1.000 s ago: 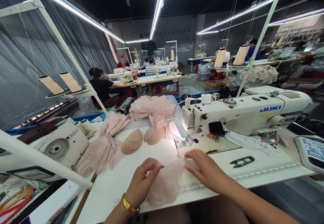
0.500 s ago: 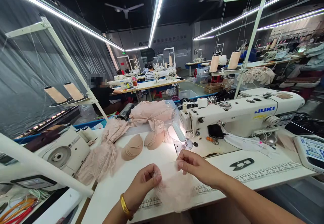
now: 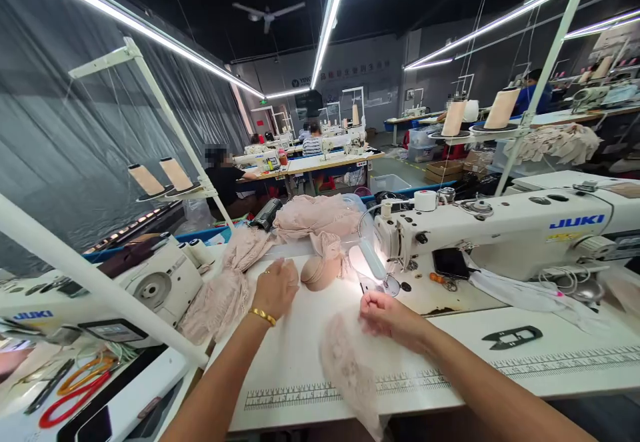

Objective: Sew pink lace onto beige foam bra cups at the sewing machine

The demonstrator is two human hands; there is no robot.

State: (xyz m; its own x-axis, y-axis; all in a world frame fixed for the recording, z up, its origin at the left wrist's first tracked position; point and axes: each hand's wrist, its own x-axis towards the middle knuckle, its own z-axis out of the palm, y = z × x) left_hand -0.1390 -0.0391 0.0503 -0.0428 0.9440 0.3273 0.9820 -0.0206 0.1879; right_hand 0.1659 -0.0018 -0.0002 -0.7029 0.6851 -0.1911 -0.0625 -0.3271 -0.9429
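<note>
Head: right hand [image 3: 393, 320] holds lace [image 3: 345, 359] past table [image 3: 285, 359] edge; left hand [image 3: 275, 289] well apart

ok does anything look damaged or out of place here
A dark patch stands out on the sewing machine's pale bed: stain or wear, I can't tell. Lace overhangs the front of the table.

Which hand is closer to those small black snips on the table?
Right. The right hand, at the sheer lace, is left of the snips and apart from them; the left hand is farther left, beside the beige pads.
</note>
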